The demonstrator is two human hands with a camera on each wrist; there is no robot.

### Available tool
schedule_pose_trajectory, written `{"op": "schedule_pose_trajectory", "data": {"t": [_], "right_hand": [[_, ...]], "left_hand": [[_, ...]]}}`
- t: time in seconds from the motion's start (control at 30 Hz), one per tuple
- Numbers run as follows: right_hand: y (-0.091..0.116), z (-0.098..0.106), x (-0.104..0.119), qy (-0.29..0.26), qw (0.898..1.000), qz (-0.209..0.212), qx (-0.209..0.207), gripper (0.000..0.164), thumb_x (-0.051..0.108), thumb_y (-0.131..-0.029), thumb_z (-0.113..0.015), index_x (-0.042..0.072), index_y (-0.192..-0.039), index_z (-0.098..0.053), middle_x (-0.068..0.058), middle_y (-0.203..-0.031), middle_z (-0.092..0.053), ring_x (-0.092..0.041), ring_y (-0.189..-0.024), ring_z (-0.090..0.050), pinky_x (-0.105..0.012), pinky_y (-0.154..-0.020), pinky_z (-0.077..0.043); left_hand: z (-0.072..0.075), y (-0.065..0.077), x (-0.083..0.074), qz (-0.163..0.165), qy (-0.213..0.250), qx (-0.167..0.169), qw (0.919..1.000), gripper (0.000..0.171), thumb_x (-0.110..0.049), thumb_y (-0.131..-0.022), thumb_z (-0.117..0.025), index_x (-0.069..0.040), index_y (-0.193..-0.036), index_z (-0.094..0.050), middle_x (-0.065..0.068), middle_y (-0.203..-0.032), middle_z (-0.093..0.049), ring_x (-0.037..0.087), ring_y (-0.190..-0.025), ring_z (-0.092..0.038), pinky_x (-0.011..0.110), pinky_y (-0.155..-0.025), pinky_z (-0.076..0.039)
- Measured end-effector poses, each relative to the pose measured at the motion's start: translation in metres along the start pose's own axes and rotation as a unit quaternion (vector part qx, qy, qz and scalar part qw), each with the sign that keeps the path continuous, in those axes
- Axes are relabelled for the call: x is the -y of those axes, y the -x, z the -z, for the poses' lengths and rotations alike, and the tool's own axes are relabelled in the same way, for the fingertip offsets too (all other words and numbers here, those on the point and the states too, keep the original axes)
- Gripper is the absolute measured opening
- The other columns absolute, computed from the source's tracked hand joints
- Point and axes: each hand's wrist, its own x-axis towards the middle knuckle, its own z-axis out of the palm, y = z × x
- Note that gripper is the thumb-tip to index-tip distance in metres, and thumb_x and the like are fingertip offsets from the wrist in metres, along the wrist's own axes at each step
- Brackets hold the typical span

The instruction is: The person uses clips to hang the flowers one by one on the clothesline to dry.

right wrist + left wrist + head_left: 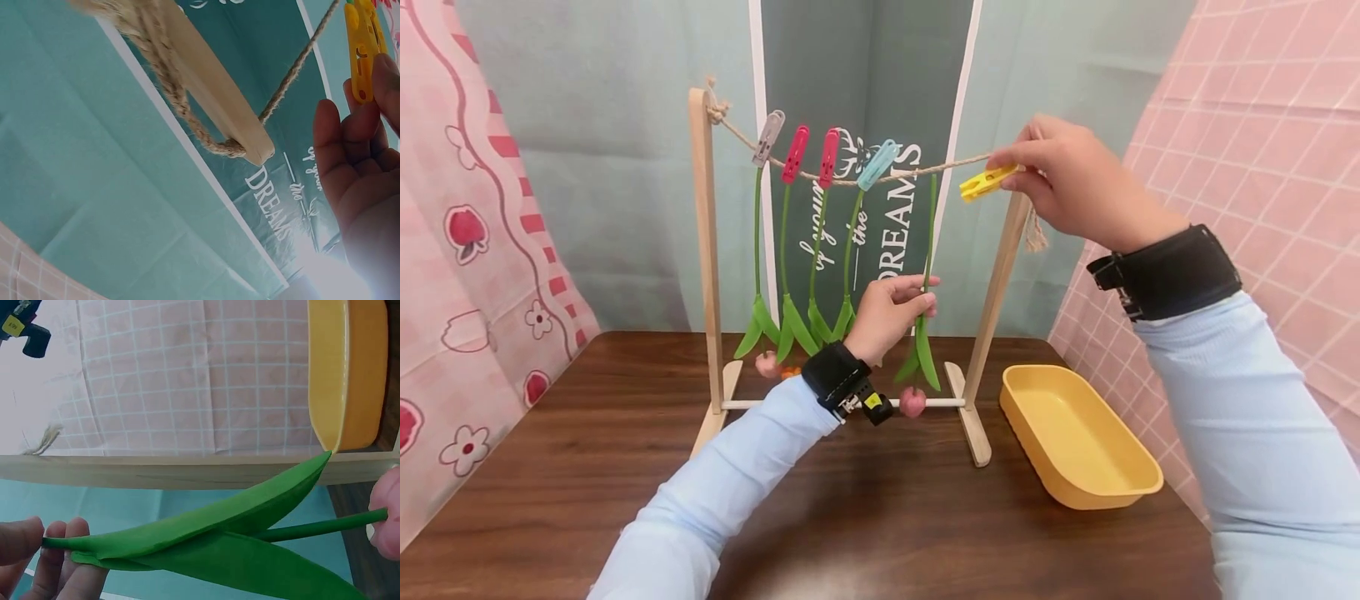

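My left hand (889, 315) pinches the green stem of an artificial pink tulip (913, 402), which hangs head down with its stem end up at the rope. In the left wrist view the thumb and fingers hold the stem just above the tulip's leaves (206, 537). My right hand (1071, 179) pinches a yellow clothespin (987, 183) by its end, just below the rope (955, 164) and right of that stem. Several more flowers hang upside down along the rope, held by a grey clothespin (768, 138), two red clothespins (795, 155) and a light blue clothespin (877, 165).
A wooden stand with a left post (705, 250) and a right post (997, 308) carries the rope. On the brown table (587, 500) a yellow basin (1078, 492) sits right of the stand. Behind hangs a green cloth with white lettering.
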Motion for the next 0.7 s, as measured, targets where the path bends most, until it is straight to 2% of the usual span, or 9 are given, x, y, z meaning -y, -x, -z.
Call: {"op": "schedule_pose_trajectory", "data": {"t": [0.23,0.4,0.7], "right_hand": [[-0.022,0.003,-0.002,0.008,1.0,-0.019,0.006,0.019,-0.009,-0.089,-0.062,-0.009,-0.107,-0.068,-0.019,-0.084,-0.05,-0.032,-0.073,-0.046,-0.033,-0.061,-0.031],[-0.037,0.003,-0.004,0.007,1.0,-0.024,0.01,0.018,-0.006,-0.092,-0.061,-0.008,-0.108,-0.069,-0.019,-0.083,-0.05,-0.03,-0.074,-0.045,-0.032,-0.062,-0.03],[-0.058,0.001,-0.005,0.023,0.998,-0.036,0.049,0.02,-0.003,-0.094,-0.059,-0.007,-0.111,-0.069,-0.018,-0.085,-0.05,-0.031,-0.079,-0.047,-0.033,-0.063,-0.035]], "left_hand": [[0.002,-0.008,-0.003,0.004,0.014,-0.007,0.9999,0.025,-0.001,-0.093,-0.064,-0.002,-0.118,-0.069,0.012,-0.09,-0.072,0.015,-0.078,-0.067,0.025,-0.075,-0.054],[0.003,-0.012,0.0,0.006,0.026,-0.008,0.9996,0.025,-0.001,-0.093,-0.064,-0.001,-0.118,-0.069,0.013,-0.091,-0.071,0.016,-0.079,-0.068,0.028,-0.08,-0.055],[0.006,-0.019,0.002,-0.005,0.0,-0.024,0.9997,0.025,-0.002,-0.092,-0.065,-0.003,-0.116,-0.07,0.011,-0.095,-0.072,0.016,-0.081,-0.069,0.026,-0.075,-0.055]]}}
